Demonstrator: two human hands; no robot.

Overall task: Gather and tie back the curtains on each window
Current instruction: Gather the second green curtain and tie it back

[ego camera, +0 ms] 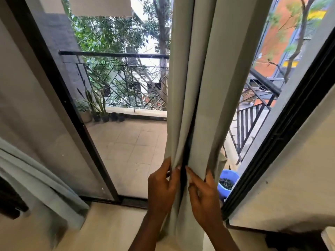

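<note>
a tall glass door [59,98] looked out on a tiled balcony [130,142] with a dark railing [116,55], potted plants [97,109] in its far left corner and a blue bucket [229,180] near its right edge. the pale curtain [208,87] hung in long pleats in front of the right half of the door, down to the floor [112,223]. low on it, the left hand [161,187] had its fingers curled round one fold. the right hand [204,198] pinched the next fold just beside it. the two hands were nearly touching, likely so the pleats could be pressed together into one bundle. no tie showed, so the gathering seemed unfinished. a second curtain [36,174] hung bunched at the door's left edge.
</note>
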